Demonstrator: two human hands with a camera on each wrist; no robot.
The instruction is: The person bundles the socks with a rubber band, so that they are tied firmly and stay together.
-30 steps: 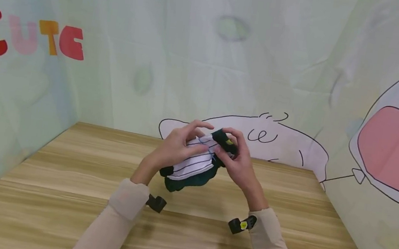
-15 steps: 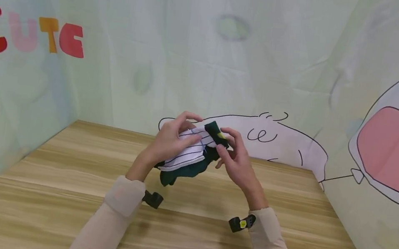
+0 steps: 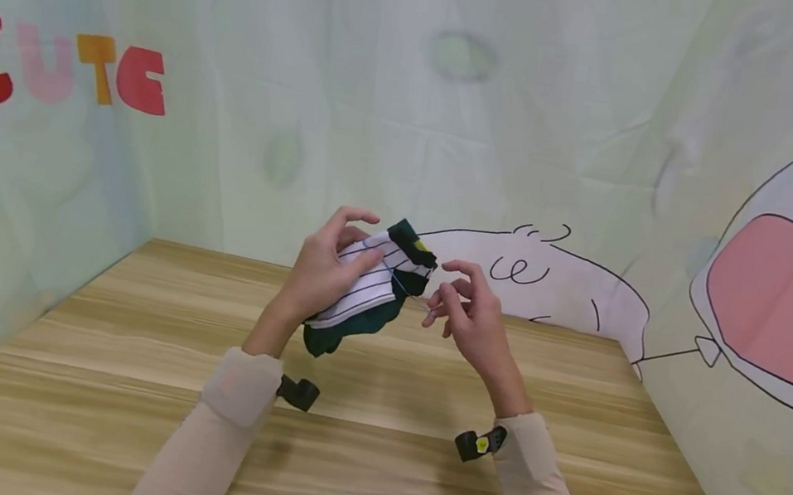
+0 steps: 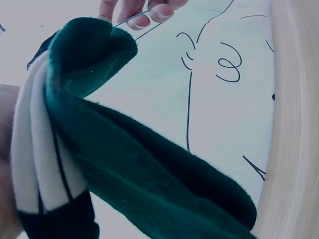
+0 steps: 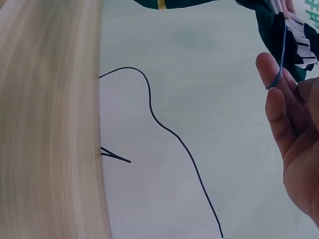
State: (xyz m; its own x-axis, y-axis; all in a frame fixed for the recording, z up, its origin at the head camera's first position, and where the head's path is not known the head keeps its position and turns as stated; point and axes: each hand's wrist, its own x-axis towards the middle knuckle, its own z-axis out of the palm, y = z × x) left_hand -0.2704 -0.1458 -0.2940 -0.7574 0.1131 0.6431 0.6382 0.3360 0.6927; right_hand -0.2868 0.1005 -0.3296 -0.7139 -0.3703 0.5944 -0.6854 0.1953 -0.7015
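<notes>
My left hand (image 3: 318, 275) grips a bundle of socks (image 3: 364, 287), raised over the table. The bundle shows white cloth with thin dark stripes, dark green parts and a dark end with a yellow mark. A thin blue rubber band (image 5: 283, 47) runs from the bundle to my right hand (image 3: 474, 323). The right fingers are bent and hooked in the band, which is drawn out in two strands in the left wrist view. There, the green cloth (image 4: 144, 167) hangs down at close range and hides much of the left hand.
The wooden table (image 3: 366, 478) spreads beneath both hands. Behind it and on both sides hang pale printed curtains (image 3: 371, 152) with cartoon drawings. A black wrist camera (image 3: 300, 393) sits at the left cuff, another camera (image 3: 476, 444) at the right.
The left hand and the socks have moved left and slightly upward. My right fingers have come off the dark end of the bundle and now pull the rubber band away from it.
</notes>
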